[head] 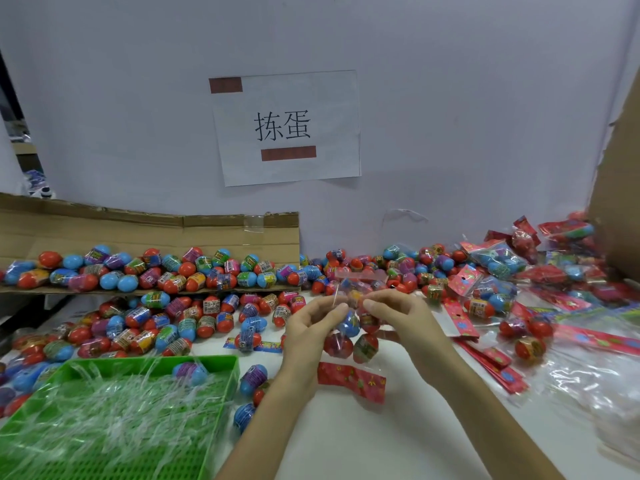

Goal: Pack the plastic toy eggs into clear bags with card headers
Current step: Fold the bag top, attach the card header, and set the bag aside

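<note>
Hands, left and right, pinch clear bag (seemingly four eggs inside)

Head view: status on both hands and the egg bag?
Left hand and right hand both pinch the clear plastic bag of red and blue toy eggs, held above the white table. Green plastic tray sits left, clear of them.

White table carries loose eggs, green tray, seemingly packed bags.

A tray sat front left; eggs lay behind it, bags to the right, a sign on the wall behind.
</note>
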Action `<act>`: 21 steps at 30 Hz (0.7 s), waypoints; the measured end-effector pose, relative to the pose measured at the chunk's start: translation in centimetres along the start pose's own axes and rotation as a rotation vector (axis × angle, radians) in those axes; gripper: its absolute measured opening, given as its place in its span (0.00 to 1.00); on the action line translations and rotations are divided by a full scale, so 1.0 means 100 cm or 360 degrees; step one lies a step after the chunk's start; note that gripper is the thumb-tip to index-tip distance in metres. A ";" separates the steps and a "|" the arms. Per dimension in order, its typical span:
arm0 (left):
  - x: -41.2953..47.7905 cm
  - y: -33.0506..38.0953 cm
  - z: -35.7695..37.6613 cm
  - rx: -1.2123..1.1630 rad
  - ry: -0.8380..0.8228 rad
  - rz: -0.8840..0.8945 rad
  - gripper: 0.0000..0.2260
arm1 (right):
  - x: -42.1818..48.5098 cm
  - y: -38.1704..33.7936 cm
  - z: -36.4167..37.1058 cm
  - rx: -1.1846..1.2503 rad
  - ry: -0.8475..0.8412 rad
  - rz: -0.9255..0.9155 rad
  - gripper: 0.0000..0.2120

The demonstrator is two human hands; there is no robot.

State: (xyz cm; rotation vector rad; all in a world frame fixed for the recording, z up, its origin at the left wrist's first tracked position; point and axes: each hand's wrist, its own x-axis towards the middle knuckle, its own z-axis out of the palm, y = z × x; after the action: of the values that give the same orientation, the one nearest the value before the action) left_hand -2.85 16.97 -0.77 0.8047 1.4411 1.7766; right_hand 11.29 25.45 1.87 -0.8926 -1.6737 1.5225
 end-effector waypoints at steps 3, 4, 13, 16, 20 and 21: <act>0.001 -0.001 0.000 -0.0008 0.0068 -0.0029 0.05 | -0.001 0.000 0.001 0.0122 -0.0010 0.0018 0.04; 0.001 -0.001 -0.001 0.0001 0.0067 -0.0030 0.05 | -0.001 0.000 0.001 0.0138 -0.0002 0.0031 0.04; -0.001 -0.001 0.006 -0.0029 0.0044 -0.0063 0.05 | 0.001 -0.001 -0.002 0.0118 0.0132 0.0034 0.07; -0.001 0.000 0.008 -0.0072 0.0086 -0.0063 0.07 | 0.003 0.000 -0.001 0.0165 0.0207 0.0044 0.08; -0.003 0.003 0.008 -0.0180 0.0112 -0.0018 0.08 | 0.003 -0.001 0.003 0.0233 0.0111 0.0070 0.06; -0.004 0.003 0.007 -0.0195 0.0118 -0.0013 0.08 | 0.004 0.000 0.003 0.0207 0.0086 0.0092 0.07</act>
State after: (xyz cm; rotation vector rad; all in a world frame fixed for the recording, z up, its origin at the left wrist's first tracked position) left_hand -2.14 17.00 -0.33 0.6753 1.3653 1.8861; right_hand 10.82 25.57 1.86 -0.9113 -1.5037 1.6118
